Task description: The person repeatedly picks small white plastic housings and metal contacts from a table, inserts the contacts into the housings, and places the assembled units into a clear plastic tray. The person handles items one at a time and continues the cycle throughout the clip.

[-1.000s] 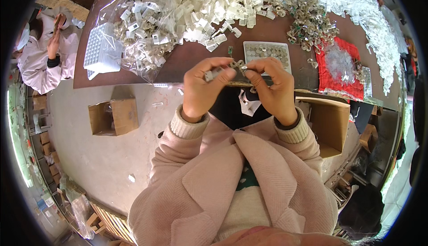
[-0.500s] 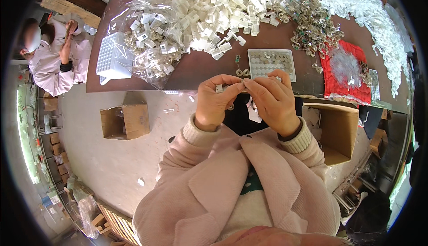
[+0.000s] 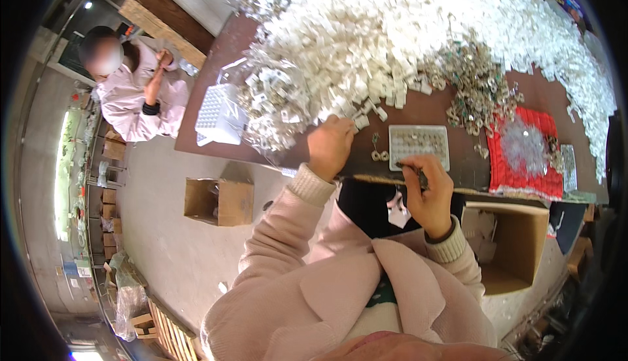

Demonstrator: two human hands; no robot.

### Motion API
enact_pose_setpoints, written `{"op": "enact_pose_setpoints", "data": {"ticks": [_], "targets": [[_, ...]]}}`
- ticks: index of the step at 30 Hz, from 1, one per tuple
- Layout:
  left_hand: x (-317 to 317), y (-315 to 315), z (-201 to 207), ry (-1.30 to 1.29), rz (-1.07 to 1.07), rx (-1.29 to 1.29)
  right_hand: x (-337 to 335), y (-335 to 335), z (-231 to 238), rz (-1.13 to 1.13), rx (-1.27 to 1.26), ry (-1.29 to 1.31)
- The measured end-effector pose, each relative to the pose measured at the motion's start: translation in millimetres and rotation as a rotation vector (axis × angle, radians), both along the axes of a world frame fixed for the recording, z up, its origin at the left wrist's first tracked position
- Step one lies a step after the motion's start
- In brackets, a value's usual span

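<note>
My left hand [image 3: 330,146] rests at the near edge of a heap of small white plastic housings [image 3: 353,53]. Its fingers curl down by the pieces, and whatever they grip is hidden. Beside the front edge of a white tray [image 3: 447,140] is my right hand [image 3: 428,192], thumb and forefinger drawn together in a pinch. Anything between those fingertips is too small to make out. Rows of small round metallic pieces [image 3: 418,141] lie in the tray. Just left of it are a few loose metal ring-like parts [image 3: 379,156].
A tangled pile of metal parts [image 3: 474,79] lies behind the tray. Right of it, a red cloth [image 3: 500,172] carries a clear plastic bundle. A bagged pile [image 3: 278,109] and white grid trays [image 3: 221,115] sit left. Cardboard boxes [image 3: 234,202] stand below; a co-worker [image 3: 140,92] is at far left.
My hands were together in front of the tray and have parted. The left went to the white housings, the right down to the tray's front edge. The whole view shifted.
</note>
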State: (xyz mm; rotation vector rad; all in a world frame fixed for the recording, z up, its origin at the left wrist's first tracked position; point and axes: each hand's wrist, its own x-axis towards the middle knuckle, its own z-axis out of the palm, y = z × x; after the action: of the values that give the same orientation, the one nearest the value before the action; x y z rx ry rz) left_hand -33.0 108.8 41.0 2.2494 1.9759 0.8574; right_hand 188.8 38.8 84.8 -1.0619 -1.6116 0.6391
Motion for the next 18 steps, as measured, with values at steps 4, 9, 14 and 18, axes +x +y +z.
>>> {"op": "enact_pose_setpoints", "data": {"ticks": [4, 9, 14, 18], "targets": [[-1.3, 5.7, -9.2, 0.005, 0.023, -0.014, 3.6, 0.1, 3.3, 0.020, 0.062, 0.041], [0.1, 4.9, -6.7, -0.007, 0.004, -0.005, 4.3, -4.0, 0.2, 0.025, 0.009, 0.039], [2.5, -9.8, 10.8, -0.214, -0.100, 0.230, 5.6, -6.2, -7.2, 0.013, -0.001, 0.041], [15.2, -35.6, 23.7, -0.682, -0.213, 0.031, -0.9, -11.3, -11.4, 0.201, -0.175, 0.407]]}}
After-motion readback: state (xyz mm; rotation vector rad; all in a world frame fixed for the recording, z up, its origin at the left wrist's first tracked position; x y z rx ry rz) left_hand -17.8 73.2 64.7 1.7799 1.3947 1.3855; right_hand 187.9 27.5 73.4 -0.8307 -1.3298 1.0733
